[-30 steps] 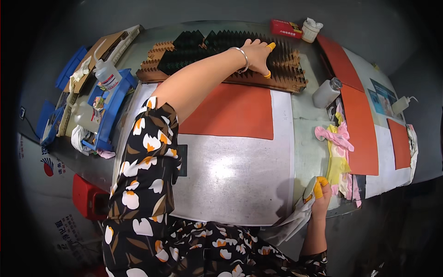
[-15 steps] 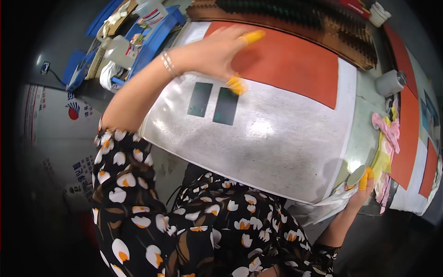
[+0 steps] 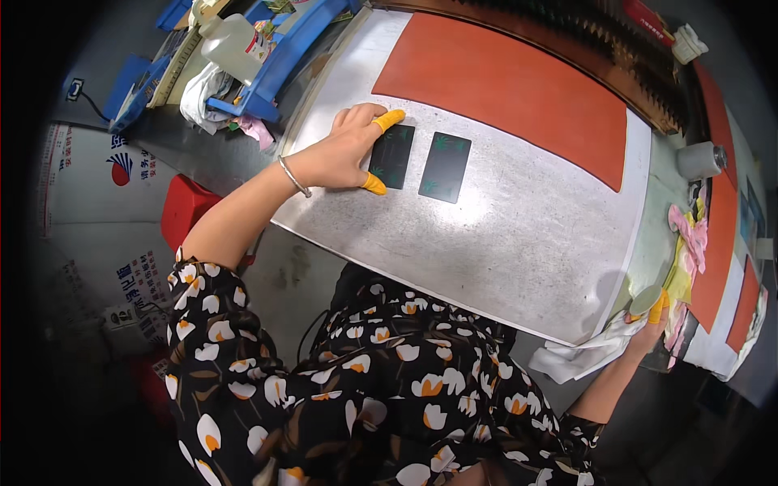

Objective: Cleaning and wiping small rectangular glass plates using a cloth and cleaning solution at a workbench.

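Two dark rectangular plates with green marks lie side by side on the pale sheet. Over the left plate (image 3: pixel 393 158), my left hand (image 3: pixel 344 154) is open, with yellow-covered thumb and forefinger spread across its near and far corners. Whether they touch the plate, I cannot tell. The right plate (image 3: pixel 444 168) lies untouched beside it. At the table's right front corner my right hand (image 3: pixel 646 332) is closed on a pale oval disc-like piece (image 3: pixel 645 300) and a white cloth (image 3: pixel 579 358) that hangs down. Yellow covers show on its fingers too.
A rust-red sheet (image 3: pixel 502 89) covers the table's far part, before a dark slotted rack (image 3: pixel 559 49). Blue trays (image 3: pixel 284 77) with a plastic bottle (image 3: pixel 235 49) stand left. A grey container (image 3: pixel 701 160) and pink and yellow cloths (image 3: pixel 687 243) lie right. A red stool-like object (image 3: pixel 186 209) stands below.
My left hand has come down from over the rust-red sheet to the left plate. The view has shifted, and the right hand still holds the disc and cloth.
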Available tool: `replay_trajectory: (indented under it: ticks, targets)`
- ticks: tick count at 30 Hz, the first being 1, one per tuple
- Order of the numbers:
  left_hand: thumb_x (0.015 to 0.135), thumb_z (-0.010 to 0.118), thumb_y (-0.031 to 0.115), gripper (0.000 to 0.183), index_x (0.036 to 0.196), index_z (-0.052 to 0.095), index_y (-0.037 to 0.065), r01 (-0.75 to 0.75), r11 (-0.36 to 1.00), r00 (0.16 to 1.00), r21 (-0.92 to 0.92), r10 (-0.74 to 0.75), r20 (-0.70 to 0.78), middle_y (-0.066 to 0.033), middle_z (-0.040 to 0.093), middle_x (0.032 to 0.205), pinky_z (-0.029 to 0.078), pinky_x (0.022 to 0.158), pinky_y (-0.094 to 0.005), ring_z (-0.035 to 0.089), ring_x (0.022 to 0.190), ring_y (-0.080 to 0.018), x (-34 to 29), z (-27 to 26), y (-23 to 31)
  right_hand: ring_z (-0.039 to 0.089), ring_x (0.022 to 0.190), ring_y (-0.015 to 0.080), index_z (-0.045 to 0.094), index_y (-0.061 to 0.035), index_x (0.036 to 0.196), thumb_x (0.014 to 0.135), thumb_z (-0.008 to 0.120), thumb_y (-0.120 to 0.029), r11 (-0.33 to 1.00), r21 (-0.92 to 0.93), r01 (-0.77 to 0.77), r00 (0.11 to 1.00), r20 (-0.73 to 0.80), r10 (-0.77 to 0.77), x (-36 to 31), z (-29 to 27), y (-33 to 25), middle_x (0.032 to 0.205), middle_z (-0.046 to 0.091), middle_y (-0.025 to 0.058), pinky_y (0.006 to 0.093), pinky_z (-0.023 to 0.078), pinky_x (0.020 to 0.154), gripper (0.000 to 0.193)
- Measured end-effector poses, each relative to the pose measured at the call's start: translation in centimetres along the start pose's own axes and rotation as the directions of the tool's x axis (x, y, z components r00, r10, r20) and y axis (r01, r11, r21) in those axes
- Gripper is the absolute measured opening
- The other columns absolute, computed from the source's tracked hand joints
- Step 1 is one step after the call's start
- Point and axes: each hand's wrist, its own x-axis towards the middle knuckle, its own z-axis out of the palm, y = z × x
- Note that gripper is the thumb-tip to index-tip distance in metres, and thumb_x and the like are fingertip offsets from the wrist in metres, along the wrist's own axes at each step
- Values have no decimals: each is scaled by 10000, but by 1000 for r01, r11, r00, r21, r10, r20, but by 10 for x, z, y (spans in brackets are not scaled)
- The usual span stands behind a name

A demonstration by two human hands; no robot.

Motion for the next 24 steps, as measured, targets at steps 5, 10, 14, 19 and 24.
replay_trajectory:
  ticks: [5,10,14,19,24]
  targets:
    - [542,784,260,846,1221,388,-52,56,988,997,-143,-63,-51,-208,323,1251,273,976,-395,349,1122,-379,-4,-4,4,472,460,110,504,-23,1067,900,473,-169,1000,8,0,1000,-21,0,3,-1,0,698,533,43,212,391,411,224]
    - [572,715,248,843,1287,346,-2,-177,981,976,75,184,-112,-189,391,1226,281,982,-394,354,1161,-338,25,-46,29,485,469,113,520,-36,1048,892,487,-185,1000,-28,8,1000,-7,-8,1,-6,-4,703,542,42,229,386,381,219]
    - [574,693,299,844,1289,352,11,-274,944,890,184,321,-323,-186,419,1200,280,960,-369,390,1124,-302,96,-97,61,476,432,106,528,-35,1001,886,514,-198,999,-23,-37,999,-40,36,1,9,-1,669,536,23,226,392,374,200]
    - [611,666,356,822,1278,369,-22,-312,890,860,334,414,-299,-163,491,1122,296,920,-346,437,1069,-270,243,-120,117,492,428,101,523,-27,964,890,509,-196,997,67,-28,1000,-12,28,-7,20,-18,654,541,27,212,398,378,185]
    - [589,698,427,803,1217,451,-8,-229,896,958,381,277,-75,-121,522,1062,316,864,-347,440,1051,-258,333,-102,158,493,426,104,519,-21,951,887,510,-193,995,86,-40,998,-35,43,-9,22,-19,643,544,35,219,408,378,183]
